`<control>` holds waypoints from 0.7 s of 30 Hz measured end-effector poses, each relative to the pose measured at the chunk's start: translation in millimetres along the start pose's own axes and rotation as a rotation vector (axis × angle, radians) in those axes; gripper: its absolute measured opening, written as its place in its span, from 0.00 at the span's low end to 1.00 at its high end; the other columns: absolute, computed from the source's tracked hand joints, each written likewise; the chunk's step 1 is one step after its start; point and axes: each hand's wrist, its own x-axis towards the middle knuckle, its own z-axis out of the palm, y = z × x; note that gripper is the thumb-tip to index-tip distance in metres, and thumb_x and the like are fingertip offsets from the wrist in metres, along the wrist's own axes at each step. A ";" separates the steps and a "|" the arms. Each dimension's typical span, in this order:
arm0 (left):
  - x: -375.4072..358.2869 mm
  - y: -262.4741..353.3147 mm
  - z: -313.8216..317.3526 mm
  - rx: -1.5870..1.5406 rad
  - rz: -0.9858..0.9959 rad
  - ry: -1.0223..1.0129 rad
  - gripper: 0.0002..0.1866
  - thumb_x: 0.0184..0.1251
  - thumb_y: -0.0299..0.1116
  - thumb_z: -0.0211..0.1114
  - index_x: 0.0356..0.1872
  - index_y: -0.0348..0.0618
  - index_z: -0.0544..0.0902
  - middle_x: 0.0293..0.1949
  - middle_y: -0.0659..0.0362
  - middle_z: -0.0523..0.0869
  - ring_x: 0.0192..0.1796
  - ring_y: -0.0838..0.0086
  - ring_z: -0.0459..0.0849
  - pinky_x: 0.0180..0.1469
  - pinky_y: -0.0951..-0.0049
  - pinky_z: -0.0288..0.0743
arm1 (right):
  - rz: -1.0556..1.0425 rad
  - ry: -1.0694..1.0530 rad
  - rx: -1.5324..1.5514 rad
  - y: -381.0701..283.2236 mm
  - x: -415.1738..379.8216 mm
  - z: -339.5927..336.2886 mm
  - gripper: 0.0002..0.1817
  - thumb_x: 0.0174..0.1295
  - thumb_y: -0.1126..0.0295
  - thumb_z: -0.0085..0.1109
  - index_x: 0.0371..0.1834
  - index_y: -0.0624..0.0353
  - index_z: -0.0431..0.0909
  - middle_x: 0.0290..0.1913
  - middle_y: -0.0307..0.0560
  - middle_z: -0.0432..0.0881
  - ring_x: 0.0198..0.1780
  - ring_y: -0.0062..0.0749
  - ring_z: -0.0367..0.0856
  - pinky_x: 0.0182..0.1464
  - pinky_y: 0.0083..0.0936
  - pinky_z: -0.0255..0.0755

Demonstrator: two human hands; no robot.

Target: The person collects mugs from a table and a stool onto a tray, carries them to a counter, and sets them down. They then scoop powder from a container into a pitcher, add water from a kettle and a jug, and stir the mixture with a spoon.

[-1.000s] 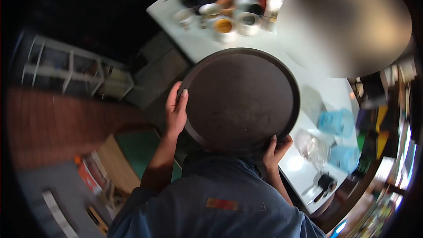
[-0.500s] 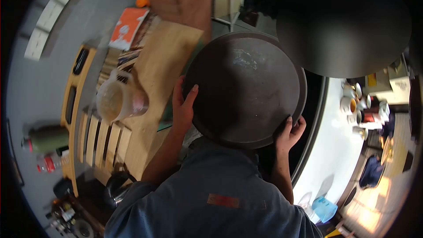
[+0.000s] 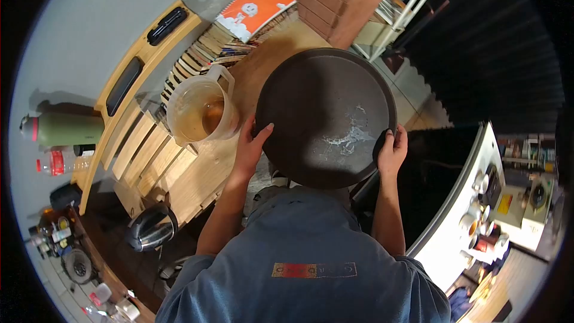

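Observation:
A round, dark brown tray (image 3: 311, 107) with a raised rim and a white scuffed patch is between my two hands in front of my chest. My left hand (image 3: 250, 149) grips its left edge, thumb on the upper face and fingers mostly hidden beneath. At the opposite edge, my right hand (image 3: 392, 152) is closed on the rim, its thumb near the white patch. A clear plastic pitcher (image 3: 200, 110) holding some amber liquid stands on the wooden table (image 3: 272, 63), just left of my left hand.
Books (image 3: 194, 63) and an orange notebook (image 3: 257, 9) line the table's back. A wooden slatted rack (image 3: 140, 143) is at left, near a green bottle (image 3: 69, 130) and a kettle (image 3: 152, 227). A white counter (image 3: 448, 233) with several cups lies right.
The tray has turned, its white patch moving from the top to the lower right. My right hand sits higher on the rim. The view has swung, and the large dark disc at upper right is gone.

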 end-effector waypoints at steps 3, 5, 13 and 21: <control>27.3 -17.5 6.1 -0.009 0.003 0.068 0.27 0.64 0.34 0.63 0.62 0.33 0.68 0.56 0.54 0.76 0.59 0.70 0.73 0.63 0.72 0.61 | 0.045 -0.153 0.040 15.7 44.8 27.0 0.16 0.64 0.74 0.51 0.54 0.66 0.73 0.42 0.45 0.79 0.38 0.25 0.76 0.44 0.22 0.71; 48.9 -26.8 9.9 -0.002 0.023 0.114 0.27 0.64 0.34 0.62 0.62 0.33 0.69 0.55 0.54 0.77 0.58 0.70 0.74 0.63 0.72 0.62 | 0.105 -0.258 -0.134 37.3 75.9 49.4 0.17 0.61 0.75 0.51 0.54 0.66 0.74 0.42 0.48 0.79 0.39 0.28 0.78 0.44 0.23 0.72; 110.8 -64.5 10.1 0.060 -0.173 0.356 0.28 0.61 0.36 0.64 0.60 0.30 0.70 0.52 0.51 0.80 0.54 0.69 0.78 0.58 0.74 0.67 | 0.146 -0.688 -0.075 90.4 160.6 129.4 0.21 0.60 0.75 0.53 0.58 0.65 0.74 0.47 0.53 0.78 0.41 0.33 0.80 0.44 0.28 0.73; 133.4 -71.1 10.2 0.163 -0.244 0.580 0.24 0.62 0.36 0.61 0.56 0.31 0.75 0.52 0.52 0.81 0.55 0.68 0.77 0.60 0.73 0.64 | 0.029 -0.897 -0.342 113.2 191.4 186.1 0.22 0.62 0.69 0.56 0.61 0.59 0.73 0.49 0.57 0.77 0.42 0.41 0.80 0.46 0.35 0.74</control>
